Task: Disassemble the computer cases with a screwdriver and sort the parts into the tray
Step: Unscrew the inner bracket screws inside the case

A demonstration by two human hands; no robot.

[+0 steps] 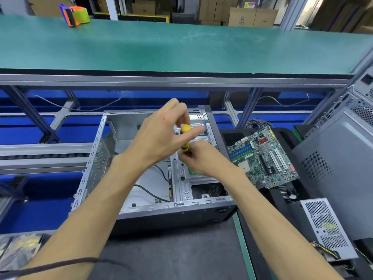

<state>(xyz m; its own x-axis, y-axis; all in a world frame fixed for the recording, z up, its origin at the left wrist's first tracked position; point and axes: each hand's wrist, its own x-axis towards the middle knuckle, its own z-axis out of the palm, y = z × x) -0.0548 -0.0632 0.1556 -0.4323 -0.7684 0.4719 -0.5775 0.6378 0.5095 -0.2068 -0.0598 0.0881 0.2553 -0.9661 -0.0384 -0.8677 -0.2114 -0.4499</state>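
— Green bench (pixel 181 47) across the top of the frame, cardboard boxes (pixel 252 16) behind it, an orange tape dispenser (pixel 74 15) at upper left. What's in the middle?

— Open case (pixel 153 207) lying at centre frame. Both hands are over it on a yellow screwdriver (pixel 185 138). Left hand (pixel 161 136) pinches the top of the handle, remaining fingers loose. Right hand (pixel 199 158) grips it lower down.

— And the parts?

— Motherboard (pixel 264 158) lies in the black tray (pixel 282 207) at right, a perforated power supply (pixel 327 229) at lower right, another case (pixel 343 158) at the right edge.
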